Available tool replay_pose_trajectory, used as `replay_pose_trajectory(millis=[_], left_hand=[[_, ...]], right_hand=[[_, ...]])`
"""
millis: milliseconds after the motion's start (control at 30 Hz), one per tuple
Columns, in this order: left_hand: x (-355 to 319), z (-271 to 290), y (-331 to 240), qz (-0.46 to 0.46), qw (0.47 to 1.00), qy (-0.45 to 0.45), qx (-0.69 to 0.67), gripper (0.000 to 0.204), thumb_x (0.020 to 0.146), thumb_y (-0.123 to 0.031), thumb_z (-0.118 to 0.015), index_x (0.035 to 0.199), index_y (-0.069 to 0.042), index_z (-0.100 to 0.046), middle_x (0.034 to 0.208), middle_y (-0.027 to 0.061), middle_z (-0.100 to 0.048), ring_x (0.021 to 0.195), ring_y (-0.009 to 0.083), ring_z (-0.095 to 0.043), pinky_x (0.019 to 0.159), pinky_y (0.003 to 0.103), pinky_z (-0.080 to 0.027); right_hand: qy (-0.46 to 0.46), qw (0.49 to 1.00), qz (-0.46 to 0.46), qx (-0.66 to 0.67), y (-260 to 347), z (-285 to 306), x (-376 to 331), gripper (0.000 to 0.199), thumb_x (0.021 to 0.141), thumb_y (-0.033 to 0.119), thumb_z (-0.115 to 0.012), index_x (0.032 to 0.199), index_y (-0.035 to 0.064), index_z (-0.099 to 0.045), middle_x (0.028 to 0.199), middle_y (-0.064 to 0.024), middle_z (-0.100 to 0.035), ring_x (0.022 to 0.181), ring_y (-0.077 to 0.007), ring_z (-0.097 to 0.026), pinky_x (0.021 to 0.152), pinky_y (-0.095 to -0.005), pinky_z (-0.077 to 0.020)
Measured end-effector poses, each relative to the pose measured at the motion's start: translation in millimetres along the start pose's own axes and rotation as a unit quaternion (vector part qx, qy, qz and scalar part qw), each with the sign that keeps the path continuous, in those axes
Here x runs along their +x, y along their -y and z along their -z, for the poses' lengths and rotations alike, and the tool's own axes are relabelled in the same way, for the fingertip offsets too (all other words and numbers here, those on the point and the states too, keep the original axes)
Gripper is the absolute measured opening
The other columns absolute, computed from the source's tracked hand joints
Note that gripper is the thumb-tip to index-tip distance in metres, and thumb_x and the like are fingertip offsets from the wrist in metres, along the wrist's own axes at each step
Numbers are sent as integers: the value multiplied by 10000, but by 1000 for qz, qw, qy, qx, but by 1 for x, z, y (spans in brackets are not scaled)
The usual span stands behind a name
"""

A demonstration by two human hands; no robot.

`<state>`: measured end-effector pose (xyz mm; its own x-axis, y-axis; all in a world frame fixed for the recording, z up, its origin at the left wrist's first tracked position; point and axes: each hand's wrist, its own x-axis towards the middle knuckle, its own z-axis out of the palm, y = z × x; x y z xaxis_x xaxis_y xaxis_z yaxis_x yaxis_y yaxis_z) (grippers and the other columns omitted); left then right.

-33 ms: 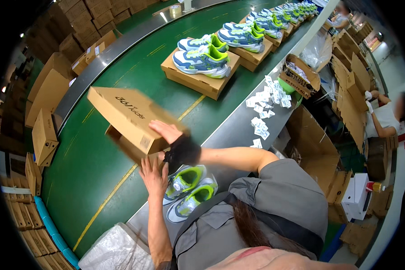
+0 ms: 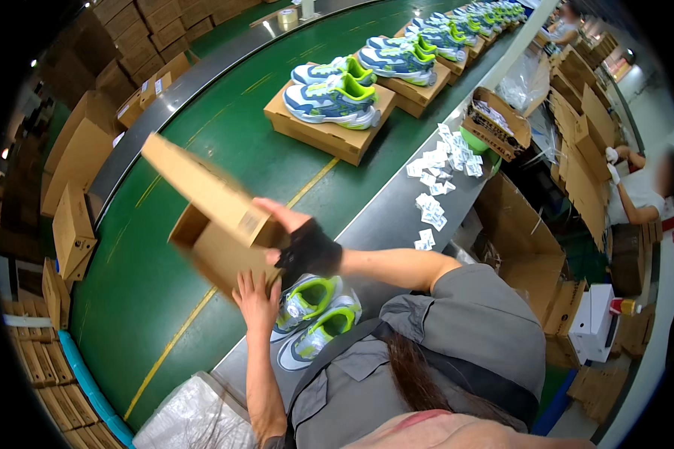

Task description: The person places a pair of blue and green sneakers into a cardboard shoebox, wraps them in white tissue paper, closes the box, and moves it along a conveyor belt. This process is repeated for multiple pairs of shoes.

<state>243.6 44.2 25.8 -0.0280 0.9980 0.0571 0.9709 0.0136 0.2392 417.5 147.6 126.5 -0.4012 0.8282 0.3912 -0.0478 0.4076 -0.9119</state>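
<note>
A brown cardboard shoebox stands on the green conveyor belt with its inside partly showing. Its lid is tilted up, slightly blurred. My right hand, in a black covering that leaves the fingers bare, grips the lid's near right end, thumb underneath. Against the near end of the box rests my left hand, fingers spread. Close to my body, a pair of grey-blue sneakers with lime-green linings sits on the metal ledge, just right of my left hand. What lies deeper in the box is hidden.
Farther along the belt, sneaker pairs stand on closed shoeboxes in a row. Small white packets lie scattered on the metal ledge, near an open carton. Plastic wrap lies at lower left. A co-worker is at far right.
The lid has tipped up further at its far side, so more of the box's inside shows. My right hand has turned with it; my left hand has barely moved.
</note>
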Motion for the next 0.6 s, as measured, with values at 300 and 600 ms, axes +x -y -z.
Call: replay_pose_trajectory(millis=[300, 600], left_hand=[[-55, 2, 80, 8, 1000, 12, -27, 237, 717, -286, -651, 721, -52, -611, 690, 175, -587, 650, 365, -560, 579, 436, -438], [-25, -14, 24, -29, 997, 8, -71, 228, 767, -258, -615, 781, -30, -613, 695, 175, -593, 622, 345, -571, 573, 403, -453]], right_hand=[[-262, 860, -345, -269, -156, 142, -154, 665, 735, 431, -601, 1192, -21, -429, 1130, -220, -513, 1063, -350, -484, 911, -381, -377], [-123, 707, -305, -626, -199, 156, -257, 185, 798, 238, -536, 919, 98, -535, 895, -167, -524, 739, -340, -572, 620, -435, -468]])
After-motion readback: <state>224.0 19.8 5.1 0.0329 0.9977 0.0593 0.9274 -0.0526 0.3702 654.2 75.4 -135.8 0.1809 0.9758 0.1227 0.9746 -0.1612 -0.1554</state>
